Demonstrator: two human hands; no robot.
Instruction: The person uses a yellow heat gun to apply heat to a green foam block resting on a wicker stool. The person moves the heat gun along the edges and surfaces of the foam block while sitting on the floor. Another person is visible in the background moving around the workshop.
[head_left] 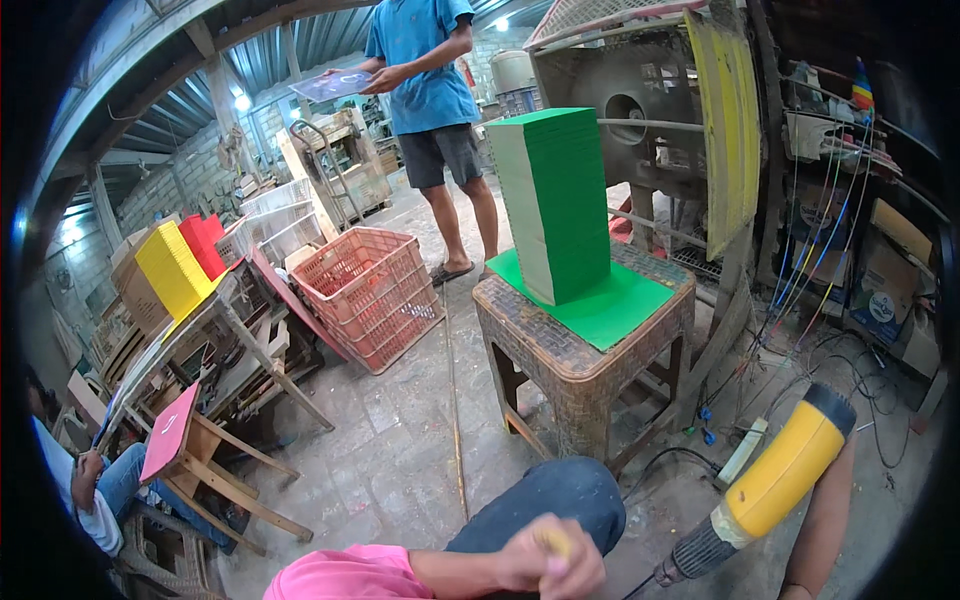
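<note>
My left hand (552, 562), at the end of a pink sleeve, is closed and smeared by motion in front of my dark-trousered knee. Between its fingers shows a small yellowish bit that I cannot make out. At the lower right, a yellow and black corded power tool (778, 474) tilts close to me. My right forearm (822, 525) rises behind it; my right hand and its fingers are hidden there. Ahead, a tall stack of green-covered sheets (562, 205) stands upright on a patterned stool (490, 300), with a flat green sheet (625, 305) under it.
Left of the stool is a red plastic crate (365, 300). Yellow (172, 265) and red (203, 245) stacks stand on a table at the left. A co-worker (430, 90) stands behind, holding a flat sheet; another person sits far left. Cables (870, 405) trail at right.
</note>
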